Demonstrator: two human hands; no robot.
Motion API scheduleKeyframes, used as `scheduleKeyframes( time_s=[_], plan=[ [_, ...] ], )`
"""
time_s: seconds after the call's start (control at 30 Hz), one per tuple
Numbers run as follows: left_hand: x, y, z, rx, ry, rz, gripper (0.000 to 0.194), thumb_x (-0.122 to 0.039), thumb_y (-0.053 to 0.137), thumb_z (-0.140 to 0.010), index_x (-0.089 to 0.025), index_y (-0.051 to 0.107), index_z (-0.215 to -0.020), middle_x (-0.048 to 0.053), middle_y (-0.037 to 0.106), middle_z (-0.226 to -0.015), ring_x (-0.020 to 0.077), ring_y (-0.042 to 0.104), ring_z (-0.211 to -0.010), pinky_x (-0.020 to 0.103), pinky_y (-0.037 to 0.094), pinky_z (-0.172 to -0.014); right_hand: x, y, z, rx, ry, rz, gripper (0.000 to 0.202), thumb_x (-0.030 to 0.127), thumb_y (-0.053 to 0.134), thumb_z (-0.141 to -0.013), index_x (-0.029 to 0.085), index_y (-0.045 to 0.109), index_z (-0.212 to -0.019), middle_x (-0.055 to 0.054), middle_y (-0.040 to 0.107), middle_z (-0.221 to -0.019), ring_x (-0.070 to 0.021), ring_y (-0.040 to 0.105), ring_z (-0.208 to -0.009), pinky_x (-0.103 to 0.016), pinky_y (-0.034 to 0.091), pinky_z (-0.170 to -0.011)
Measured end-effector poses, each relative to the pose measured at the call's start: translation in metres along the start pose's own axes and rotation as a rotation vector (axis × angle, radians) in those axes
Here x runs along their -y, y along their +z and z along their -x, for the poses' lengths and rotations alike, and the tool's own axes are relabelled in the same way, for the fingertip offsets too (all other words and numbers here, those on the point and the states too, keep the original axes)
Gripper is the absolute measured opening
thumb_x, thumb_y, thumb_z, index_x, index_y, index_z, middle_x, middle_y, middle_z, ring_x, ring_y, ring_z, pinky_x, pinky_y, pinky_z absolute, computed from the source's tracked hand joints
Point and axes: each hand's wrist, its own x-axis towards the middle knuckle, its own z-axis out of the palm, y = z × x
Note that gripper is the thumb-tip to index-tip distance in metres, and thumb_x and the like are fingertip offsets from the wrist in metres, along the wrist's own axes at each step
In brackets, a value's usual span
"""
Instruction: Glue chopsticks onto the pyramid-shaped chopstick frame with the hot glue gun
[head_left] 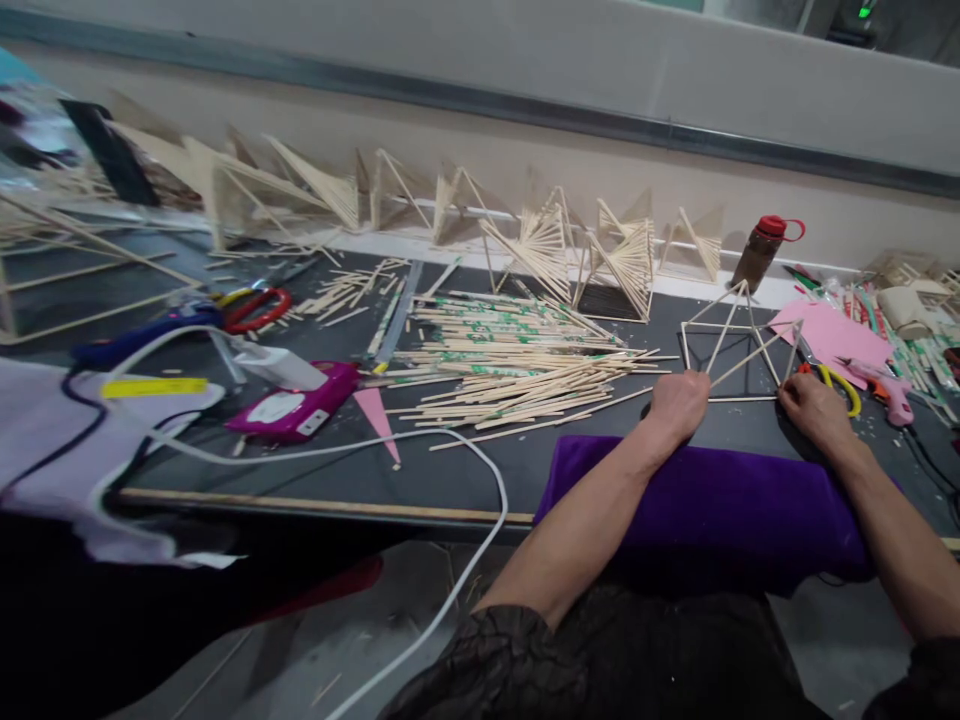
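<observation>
My left hand [679, 403] is closed on the lower left corner of an open frame of thin wooden sticks [725, 327]. Its lower right corner is pinched in my right hand [816, 408], whose fingertips are partly hidden. The frame stands on the dark table, with slanting sticks meeting at a peak. Under my forearms a purple cloth [697, 500] hangs over the table edge. Loose wooden sticks [517, 395] lie left of my left hand. Yellow-handled scissors [841, 388] and a pink glue gun [892, 395] lie beside my right hand.
Several twisted stick models [626, 275] line the wall, near a red-capped bottle [756, 255]. Pink paper [836, 332] lies right. On the left are a magenta box [304, 405], red-handled scissors [259, 312], a blue glue gun [150, 332] and a white cable [491, 475] looping off the edge.
</observation>
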Motion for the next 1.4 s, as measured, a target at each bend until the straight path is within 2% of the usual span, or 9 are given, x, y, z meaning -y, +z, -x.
scheduleKeyframes(
  time_s=[0.17, 0.43, 0.87, 1.1, 1.27, 1.4],
  plan=[
    [0.004, 0.004, -0.001, -0.019, 0.065, -0.027, 0.034, -0.014, 0.040, -0.095, -0.012, 0.068, -0.114, 0.018, 0.071, -0.109, 0.0313, 0.070, -0.102, 0.039, 0.054, -0.080, -0.001, 0.000, -0.001, 0.019, -0.009, 0.025, 0.022, 0.032, 0.051, -0.092, 0.017, 0.067, -0.089, -0.009, 0.071, -0.091, -0.0204, 0.061, -0.077, -0.030, 0.034, -0.063],
    [0.014, 0.005, -0.004, -0.005, -0.074, 0.029, 0.034, -0.025, 0.042, -0.096, -0.016, 0.073, -0.108, 0.014, 0.074, -0.112, 0.0279, 0.068, -0.109, 0.035, 0.051, -0.086, -0.004, 0.003, -0.004, 0.024, -0.037, 0.018, 0.023, 0.033, 0.050, -0.092, 0.017, 0.066, -0.091, -0.010, 0.071, -0.095, -0.0224, 0.063, -0.082, -0.030, 0.036, -0.063],
    [0.017, -0.005, -0.005, 0.026, -0.091, 0.029, 0.036, -0.027, 0.043, -0.093, -0.019, 0.077, -0.103, 0.012, 0.076, -0.108, 0.0251, 0.070, -0.103, 0.032, 0.051, -0.084, -0.007, 0.007, -0.007, 0.015, -0.054, 0.016, 0.022, 0.033, 0.050, -0.092, 0.018, 0.067, -0.091, -0.010, 0.072, -0.094, -0.0225, 0.063, -0.081, -0.031, 0.035, -0.062],
    [0.020, -0.006, -0.008, -0.053, -0.132, 0.083, 0.028, -0.031, 0.052, -0.090, -0.020, 0.075, -0.100, 0.011, 0.076, -0.104, 0.0271, 0.069, -0.101, 0.034, 0.050, -0.083, 0.004, -0.008, -0.007, 0.072, -0.006, -0.004, 0.023, 0.029, 0.049, -0.093, 0.017, 0.069, -0.096, -0.011, 0.072, -0.101, -0.0226, 0.064, -0.086, -0.030, 0.038, -0.066],
    [0.019, -0.004, -0.010, -0.098, -0.155, 0.171, 0.031, -0.044, 0.056, -0.089, -0.020, 0.074, -0.099, 0.009, 0.076, -0.102, 0.0256, 0.069, -0.100, 0.033, 0.050, -0.084, 0.005, -0.010, -0.007, 0.060, 0.011, -0.012, 0.024, 0.029, 0.050, -0.093, 0.016, 0.069, -0.099, -0.011, 0.073, -0.098, -0.0220, 0.065, -0.085, -0.030, 0.039, -0.068],
    [0.018, 0.000, -0.012, -0.067, -0.164, 0.170, 0.027, -0.032, 0.059, -0.086, -0.021, 0.075, -0.105, 0.010, 0.076, -0.107, 0.0257, 0.068, -0.104, 0.032, 0.050, -0.085, 0.002, -0.008, -0.007, 0.040, 0.028, -0.014, 0.024, 0.030, 0.052, -0.093, 0.016, 0.070, -0.099, -0.011, 0.074, -0.095, -0.0222, 0.065, -0.084, -0.029, 0.039, -0.068]
  ],
)
